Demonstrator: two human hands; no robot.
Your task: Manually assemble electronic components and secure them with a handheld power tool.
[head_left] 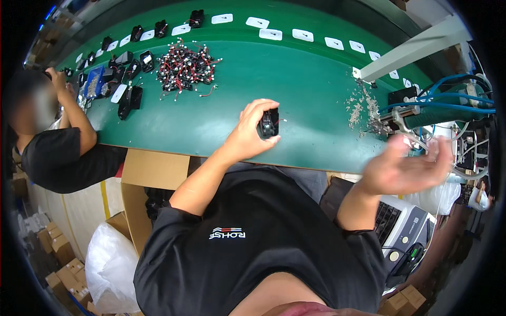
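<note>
My left hand (pixel 247 132) is closed around a small black plastic housing (pixel 270 124) on the green tabletop, near its front edge. A short wire end pokes out at the housing's right side. My right hand (pixel 406 169) is in the air at the bench's right end, palm up with fingers apart, and blurred by motion. Nothing shows in it. Just beyond it sits a metal fixture (pixel 400 117) with blue air hoses (pixel 448 105). Small silvery screws (pixel 356 110) lie scattered to the left of that fixture.
A pile of red-and-black wired parts (pixel 184 67) lies at the far left, with black housings (pixel 130 100) and a blue bin (pixel 94 83) beside it. White cards (pixel 271 34) line the green belt. A co-worker (pixel 58 142) sits at left. A pale post (pixel 411 50) slants over the right.
</note>
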